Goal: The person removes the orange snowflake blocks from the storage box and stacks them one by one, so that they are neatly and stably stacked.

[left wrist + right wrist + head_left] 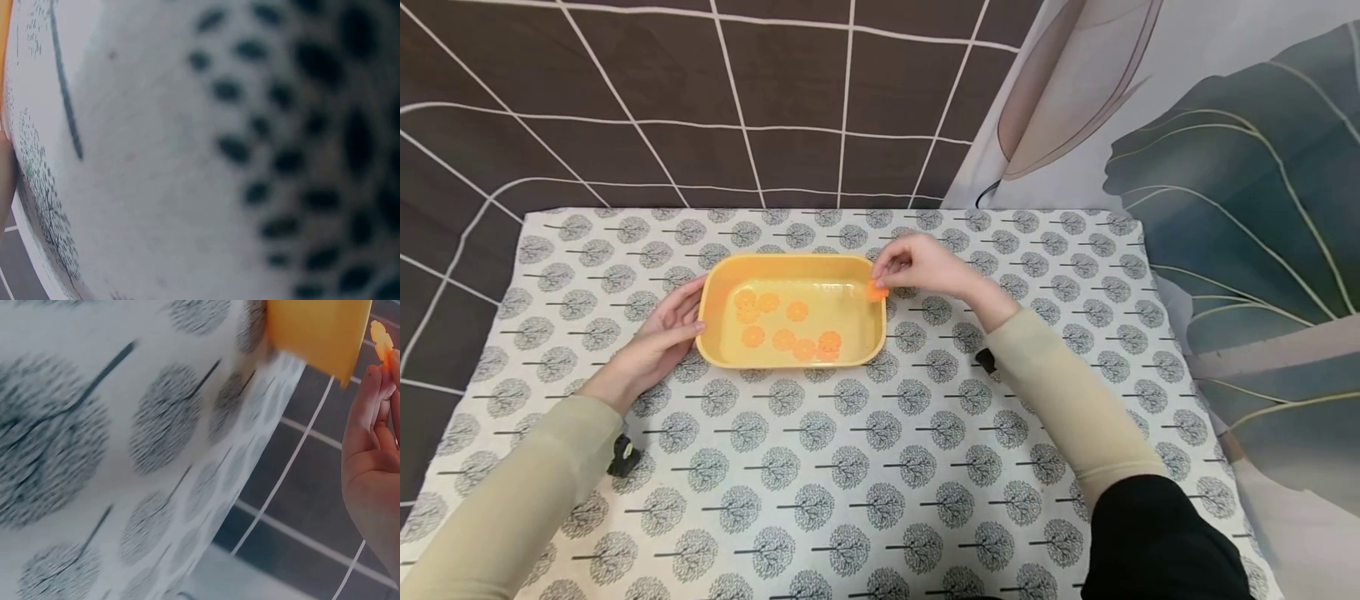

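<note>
A yellow rectangular basin (790, 360) stands on the patterned cloth. Inside lie several thin orange slices (797, 311) with scalloped edges, some overlapping; a sheen shows on the basin's floor. At the basin's left end my left hand (662, 333) holds the rim, thumb on the near side and fingers along the outer wall. My right hand (921, 265) is at the right rim and pinches an orange slice (877, 291) between thumb and fingers. In the right wrist view this slice (381, 340) shows above the fingertips, thin and wavy-edged. The left wrist view shows mostly cloth.
A white cloth (850, 467) printed with grey trees covers the table. Behind it hangs dark fabric (782, 75) with a white grid. A leaf-patterned curtain (1247, 208) hangs on the right. A small black device (623, 456) sits at the left wrist.
</note>
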The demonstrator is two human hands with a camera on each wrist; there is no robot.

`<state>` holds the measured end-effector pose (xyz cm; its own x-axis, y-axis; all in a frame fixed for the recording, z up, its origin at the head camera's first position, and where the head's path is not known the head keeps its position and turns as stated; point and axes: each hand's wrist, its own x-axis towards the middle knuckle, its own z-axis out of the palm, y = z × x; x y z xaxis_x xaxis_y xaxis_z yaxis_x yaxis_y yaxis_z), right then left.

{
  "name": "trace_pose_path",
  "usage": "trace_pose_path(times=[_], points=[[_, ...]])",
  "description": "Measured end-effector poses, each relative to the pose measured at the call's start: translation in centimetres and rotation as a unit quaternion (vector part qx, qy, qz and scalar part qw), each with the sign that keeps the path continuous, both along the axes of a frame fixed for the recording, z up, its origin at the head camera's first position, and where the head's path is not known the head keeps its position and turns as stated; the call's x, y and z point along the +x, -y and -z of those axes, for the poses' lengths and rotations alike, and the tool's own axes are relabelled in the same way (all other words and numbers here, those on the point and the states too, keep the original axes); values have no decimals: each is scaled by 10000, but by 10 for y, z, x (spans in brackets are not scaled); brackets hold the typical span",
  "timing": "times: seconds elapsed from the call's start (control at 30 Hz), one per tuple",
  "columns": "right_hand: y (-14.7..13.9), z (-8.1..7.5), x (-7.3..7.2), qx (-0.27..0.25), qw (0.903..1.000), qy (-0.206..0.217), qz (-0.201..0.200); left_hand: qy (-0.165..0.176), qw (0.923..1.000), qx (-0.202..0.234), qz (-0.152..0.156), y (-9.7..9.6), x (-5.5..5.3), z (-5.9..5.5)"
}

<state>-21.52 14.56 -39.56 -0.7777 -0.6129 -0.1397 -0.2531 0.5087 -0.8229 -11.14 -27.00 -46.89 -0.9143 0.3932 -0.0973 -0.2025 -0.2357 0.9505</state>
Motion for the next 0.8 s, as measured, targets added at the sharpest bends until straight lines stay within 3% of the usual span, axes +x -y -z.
trace_pose_path(times=[0.23,0.4,0.8], points=[[-33,11,5,-77,9992,339,186,26,10000,-29,-12,-1,1,-1],[-49,21,10,165,9977,549,366,-43,10000,37,5,0,0,0],[-64,41,15,841,9943,459,464,-95,10000,-14,10,0,-1,3]])
